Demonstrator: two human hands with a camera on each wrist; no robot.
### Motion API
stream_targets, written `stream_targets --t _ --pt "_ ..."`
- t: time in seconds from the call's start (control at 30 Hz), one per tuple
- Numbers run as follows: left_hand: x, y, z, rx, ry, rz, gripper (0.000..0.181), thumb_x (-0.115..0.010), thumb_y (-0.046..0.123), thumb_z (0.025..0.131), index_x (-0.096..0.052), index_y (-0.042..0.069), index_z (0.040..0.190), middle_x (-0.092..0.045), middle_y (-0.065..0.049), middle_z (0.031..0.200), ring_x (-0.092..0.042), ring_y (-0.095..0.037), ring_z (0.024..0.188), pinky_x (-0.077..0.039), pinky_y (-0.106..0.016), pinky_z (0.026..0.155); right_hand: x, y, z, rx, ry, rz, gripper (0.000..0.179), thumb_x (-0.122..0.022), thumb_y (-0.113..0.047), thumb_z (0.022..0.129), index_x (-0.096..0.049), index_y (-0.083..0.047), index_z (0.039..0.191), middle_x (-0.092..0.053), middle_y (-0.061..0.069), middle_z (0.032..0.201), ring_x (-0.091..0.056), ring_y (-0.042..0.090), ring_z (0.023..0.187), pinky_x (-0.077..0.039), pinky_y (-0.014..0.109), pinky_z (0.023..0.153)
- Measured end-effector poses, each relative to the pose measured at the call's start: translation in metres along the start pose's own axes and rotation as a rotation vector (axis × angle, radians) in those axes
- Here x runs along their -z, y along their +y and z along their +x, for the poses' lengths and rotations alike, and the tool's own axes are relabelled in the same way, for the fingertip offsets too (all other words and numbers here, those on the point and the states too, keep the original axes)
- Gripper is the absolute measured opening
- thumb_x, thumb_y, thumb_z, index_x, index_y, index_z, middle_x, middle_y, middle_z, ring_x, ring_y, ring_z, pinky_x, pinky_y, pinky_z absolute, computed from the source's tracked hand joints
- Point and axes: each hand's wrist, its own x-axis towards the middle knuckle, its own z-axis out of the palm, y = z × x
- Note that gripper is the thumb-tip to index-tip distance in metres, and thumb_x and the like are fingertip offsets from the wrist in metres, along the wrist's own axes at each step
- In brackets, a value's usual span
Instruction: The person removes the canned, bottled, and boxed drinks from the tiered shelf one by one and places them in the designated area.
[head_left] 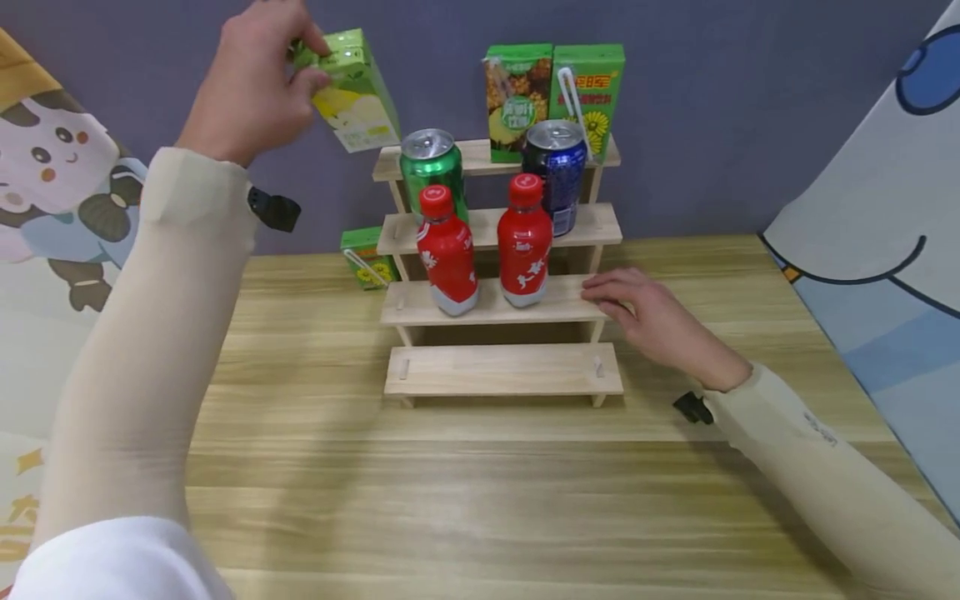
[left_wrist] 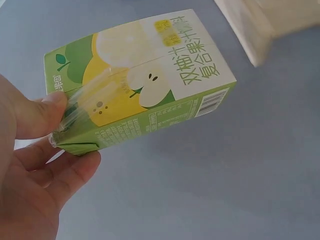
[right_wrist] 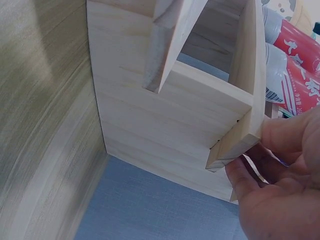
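Head: left hand (head_left: 258,87) pinches juice carton (head_left: 358,96) at 11 o'clock, not yet on the shelf (head_left: 498,369), where six drinks (head_left: 525,200) already stand. Left wrist: same hand clamps carton's 8 o'clock end. Right wrist: right hand (right_wrist: 285,180), 4 o'clock, pinches shelf's edge.

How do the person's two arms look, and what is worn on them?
The left sleeve and right sleeve are cream-coloured and long. White fabric overlaps the left one's upper end. A small black attachment shows at each sleeve's wrist end. The right sleeve has a small dark marking, unreadable here. The left grip and right grip wear no gloves.
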Motion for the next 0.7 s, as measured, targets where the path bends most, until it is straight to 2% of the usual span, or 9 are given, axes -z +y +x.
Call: stream_targets --t 0.17,0.37,0.5,0.7 --pt "0.003 -0.024 -0.014 0.028 0.0 0.001 0.033 -0.046 0.014 0.098 -0.051 -0.001 0.127 -0.049 -0.015 0.125 -0.041 -0.028 0.107 -0.039 -0.037 0.079 0.001 -0.001 -0.001 -0.003 -0.006 0.0 0.028 -0.055 0.002 0.093 -0.064 -0.001 0.119 -0.056 0.01 0.126 -0.046 0.03 0.119 -0.039 0.048 0.097" --pt "-0.002 -0.053 -0.027 0.115 -0.019 -0.03 0.03 -0.052 0.014 0.095 -0.057 -0.001 0.121 -0.051 -0.014 0.119 -0.042 -0.027 0.104 -0.037 -0.033 0.074 0.002 0.001 -0.001 -0.002 -0.002 -0.009 0.028 -0.055 0.003 0.093 -0.064 -0.001 0.119 -0.055 0.01 0.126 -0.046 0.03 0.119 -0.039 0.048 0.096" --pt "-0.009 -0.076 -0.037 0.185 -0.08 -0.053 0.029 -0.054 0.017 0.094 -0.058 0.0 0.118 -0.05 -0.014 0.117 -0.046 -0.027 0.096 -0.039 -0.032 0.067 0.001 0.001 -0.002 -0.004 -0.002 -0.009 0.028 -0.055 0.003 0.093 -0.064 -0.001 0.119 -0.055 0.01 0.126 -0.046 0.03 0.119 -0.039 0.049 0.096" --pt "-0.027 -0.112 -0.057 0.239 -0.198 -0.092 0.026 -0.056 0.019 0.094 -0.058 0.001 0.114 -0.052 -0.016 0.112 -0.053 -0.028 0.091 -0.044 -0.033 0.064 0.0 0.001 -0.001 -0.005 0.003 -0.007 0.028 -0.055 0.004 0.092 -0.064 0.0 0.118 -0.055 0.01 0.126 -0.046 0.029 0.118 -0.039 0.047 0.096"
